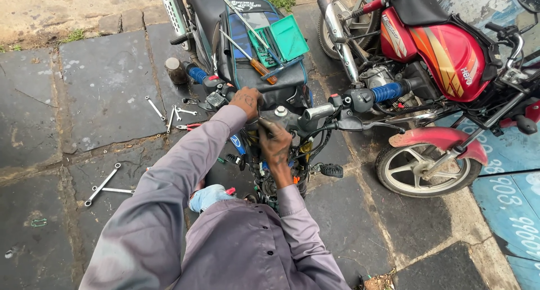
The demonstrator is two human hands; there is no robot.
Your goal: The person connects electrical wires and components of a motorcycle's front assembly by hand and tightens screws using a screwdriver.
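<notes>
Gripping the handlebar (315, 111) clamp area, your left hand (246, 101) is closing over the top of the bar, seemingly steadying it. Your right hand (274, 146) is curling just below the bar, fingers tucked among the cables; whether it is holding a tool, I cannot tell. Behind the bar, screwdrivers (250, 56) and a green case (288, 38) are lying on the tank bag (247, 76), within easy reach. Spanners (102, 184) are lying on the paving, left of the bar.

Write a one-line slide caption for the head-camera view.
Both hands, left hand and right hand, work at a motorcycle's handlebar, wrenches scattered on the paving, red motorcycle parked alongside.
</notes>
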